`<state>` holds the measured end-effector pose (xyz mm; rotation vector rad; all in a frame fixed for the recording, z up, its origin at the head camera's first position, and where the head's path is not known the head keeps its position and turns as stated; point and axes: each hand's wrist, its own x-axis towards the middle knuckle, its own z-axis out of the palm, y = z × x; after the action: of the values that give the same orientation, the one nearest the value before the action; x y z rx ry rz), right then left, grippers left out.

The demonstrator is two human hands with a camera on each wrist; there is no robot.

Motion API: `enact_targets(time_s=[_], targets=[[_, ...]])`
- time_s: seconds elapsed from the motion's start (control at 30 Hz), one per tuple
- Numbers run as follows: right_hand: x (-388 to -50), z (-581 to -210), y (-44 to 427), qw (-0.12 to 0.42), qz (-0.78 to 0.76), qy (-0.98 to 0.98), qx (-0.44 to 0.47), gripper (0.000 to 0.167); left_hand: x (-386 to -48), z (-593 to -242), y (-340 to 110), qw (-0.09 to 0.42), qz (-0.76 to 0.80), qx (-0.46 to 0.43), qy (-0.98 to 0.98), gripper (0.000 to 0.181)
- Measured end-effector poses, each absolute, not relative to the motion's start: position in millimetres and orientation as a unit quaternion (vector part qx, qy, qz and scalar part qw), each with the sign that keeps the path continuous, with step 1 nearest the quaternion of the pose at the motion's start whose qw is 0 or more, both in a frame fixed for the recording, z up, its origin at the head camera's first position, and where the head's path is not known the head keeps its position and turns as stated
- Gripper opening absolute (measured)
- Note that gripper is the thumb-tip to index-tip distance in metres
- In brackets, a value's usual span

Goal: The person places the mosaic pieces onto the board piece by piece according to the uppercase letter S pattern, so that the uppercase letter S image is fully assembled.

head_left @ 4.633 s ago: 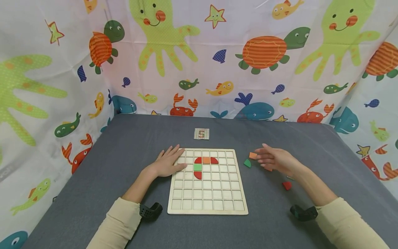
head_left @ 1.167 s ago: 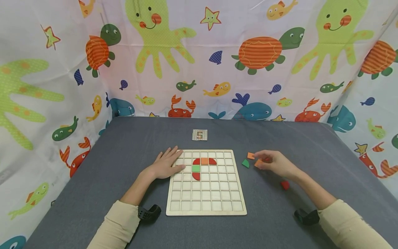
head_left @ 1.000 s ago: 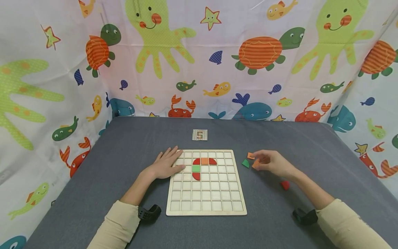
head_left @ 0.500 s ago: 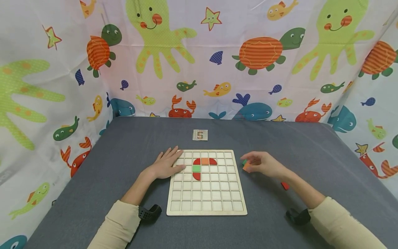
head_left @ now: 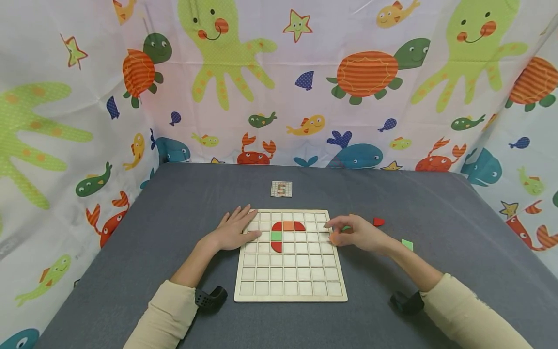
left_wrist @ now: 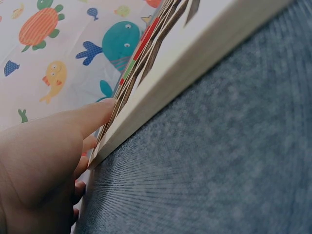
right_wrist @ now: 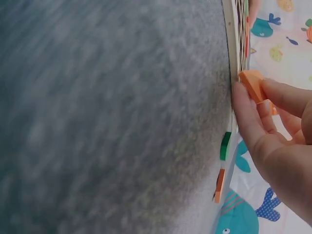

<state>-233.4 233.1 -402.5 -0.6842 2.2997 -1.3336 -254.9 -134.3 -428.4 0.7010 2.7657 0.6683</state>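
My left hand (head_left: 233, 231) rests with straight fingers on the upper left edge of a wooden grid board (head_left: 291, 294); the left wrist view shows its thumb touching the rim. My right hand (head_left: 359, 235) pinches an orange tile (right_wrist: 252, 85) between thumb and finger, over the board's right edge. On the board lie red rounded pieces (head_left: 276, 246), an orange square (head_left: 288, 226) and a light green square (head_left: 276, 236). A dark green rounded piece (right_wrist: 225, 146) and another orange piece (right_wrist: 219, 186) lie beside the right hand, mostly hidden by it in the head view.
A small card (head_left: 281, 189) with an S-shaped pattern lies behind the board. To the right of my right hand are a loose red piece (head_left: 378, 221) and a light green tile (head_left: 407, 244). A printed cloth (head_left: 261, 77) hangs at the table's back.
My right hand has taken hold of an orange tile from the loose pieces and carried it left to the board's edge. A red piece and a light green tile are uncovered. My left hand stays put.
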Motion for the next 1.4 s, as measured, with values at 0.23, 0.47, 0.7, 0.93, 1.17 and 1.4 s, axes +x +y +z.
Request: enact_targets(time_s=[0.23,0.47,0.7,0.93,1.17,1.4], targets=[[-234.6,-401.9,229.7,0.161,-0.459,0.842,-0.234,0.038,-255.4,-428.6,-134.0,0.105,0.226,0.236,0.939,0.071],[-234.3,-399.6,221.6,0.179,-0.478,0.829,-0.231,0.04,-255.0,-429.0,-134.9,0.102,0.228,0.239,0.938,0.071],[-234.6,-399.2,206.2,0.171,-0.45,0.841,-0.245,0.036,-253.4,-426.6,-134.4,0.103,0.229,0.237,0.939,0.07],[-235.8,-400.9,189.3,0.187,-0.461,0.826,-0.265,0.035,-254.2,-426.5,-134.2,0.103,0.224,0.239,0.939,0.071],[-237.5,-403.8,172.8,0.179,-0.444,0.821,-0.311,0.032,-254.9,-426.9,-134.2,0.104,0.223,0.237,0.94,0.071],[-237.0,-404.3,157.2,0.166,-0.433,0.818,-0.34,0.031,-255.4,-427.5,-134.1,0.106,0.221,0.236,0.94,0.072]])
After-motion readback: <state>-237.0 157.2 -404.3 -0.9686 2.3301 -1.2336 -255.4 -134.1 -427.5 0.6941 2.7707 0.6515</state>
